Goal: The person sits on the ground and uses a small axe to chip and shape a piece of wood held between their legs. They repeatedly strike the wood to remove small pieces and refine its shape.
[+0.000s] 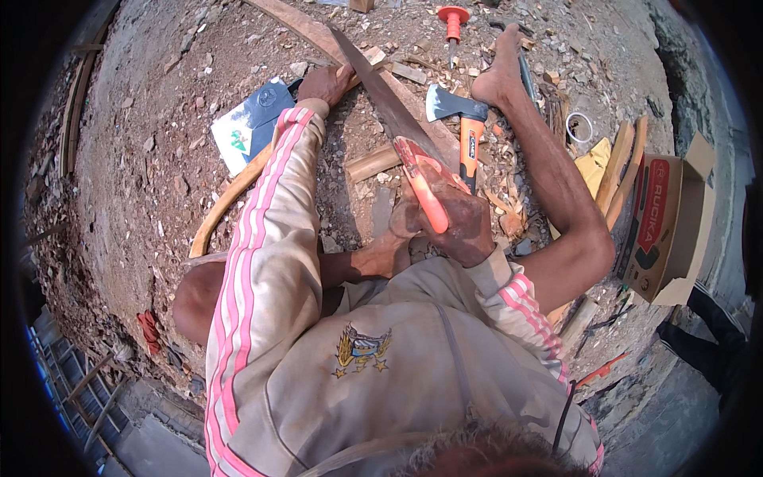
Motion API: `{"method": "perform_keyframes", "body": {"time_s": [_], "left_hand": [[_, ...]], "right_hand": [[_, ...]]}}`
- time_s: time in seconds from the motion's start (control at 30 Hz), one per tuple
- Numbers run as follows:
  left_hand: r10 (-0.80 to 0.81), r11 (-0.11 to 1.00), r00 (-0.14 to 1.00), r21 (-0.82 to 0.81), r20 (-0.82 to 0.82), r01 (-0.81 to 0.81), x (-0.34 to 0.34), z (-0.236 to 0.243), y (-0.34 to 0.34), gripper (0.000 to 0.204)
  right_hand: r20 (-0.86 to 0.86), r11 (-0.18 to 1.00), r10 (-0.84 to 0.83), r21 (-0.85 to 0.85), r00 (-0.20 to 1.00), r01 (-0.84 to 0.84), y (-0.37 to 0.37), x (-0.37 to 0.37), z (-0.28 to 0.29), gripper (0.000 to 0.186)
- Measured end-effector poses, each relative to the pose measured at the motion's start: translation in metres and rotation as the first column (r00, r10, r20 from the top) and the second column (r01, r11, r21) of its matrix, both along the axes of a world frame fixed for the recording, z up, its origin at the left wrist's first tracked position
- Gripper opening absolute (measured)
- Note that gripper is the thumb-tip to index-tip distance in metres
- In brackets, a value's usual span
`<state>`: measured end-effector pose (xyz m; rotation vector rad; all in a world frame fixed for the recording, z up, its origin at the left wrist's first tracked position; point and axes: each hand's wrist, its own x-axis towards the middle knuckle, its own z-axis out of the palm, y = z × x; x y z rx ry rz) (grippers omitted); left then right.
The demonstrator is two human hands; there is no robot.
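Note:
My right hand [461,219] is wrapped round the red handle of a handsaw [389,103], whose long blade points up and away to the left. Closed round a slim, curved wooden stick [230,195], my left hand [324,84] is near the stick's far end. The blade crosses the stick just right of that hand; whether the teeth touch it I cannot tell. Under the blade runs a long wooden board [306,25] lying on the ground. An axe [470,143] with an orange and black handle lies right of the saw, close to my bare foot.
A red-handled chisel [453,25] is at the far side. A blue and white booklet [253,119] lies left of my left hand. On the right are a white ring [579,127], wooden pieces [616,171] and an open cardboard box [660,222]. Stones and wood chips litter the ground.

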<state>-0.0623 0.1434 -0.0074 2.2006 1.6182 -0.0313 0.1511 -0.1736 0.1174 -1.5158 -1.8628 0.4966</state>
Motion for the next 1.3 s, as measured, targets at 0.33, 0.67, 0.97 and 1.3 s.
{"method": "perform_keyframes", "body": {"time_s": [0.33, 0.67, 0.97, 1.3], "left_hand": [[-0.016, 0.999, 0.999, 0.050, -0.041, 0.018, -0.008, -0.018, 0.007, 0.051], [0.042, 0.998, 0.999, -0.041, 0.010, -0.041, 0.001, -0.002, 0.003, 0.074], [0.026, 0.998, 0.998, -0.050, 0.065, -0.023, 0.000, 0.001, -0.001, 0.082], [-0.084, 0.996, 0.996, 0.037, 0.021, 0.083, -0.005, -0.014, 0.003, 0.055]], "right_hand": [[-0.075, 0.997, -0.062, -0.045, 0.995, 0.059, -0.023, -0.001, 0.013, 0.062], [0.005, 0.994, -0.037, -0.104, 0.999, 0.038, -0.010, 0.001, 0.011, 0.064], [0.054, 0.999, -0.036, -0.028, 0.998, 0.037, -0.016, -0.003, 0.010, 0.069], [0.064, 1.000, 0.016, -0.014, 0.998, -0.016, -0.002, 0.004, 0.009, 0.076]]}}
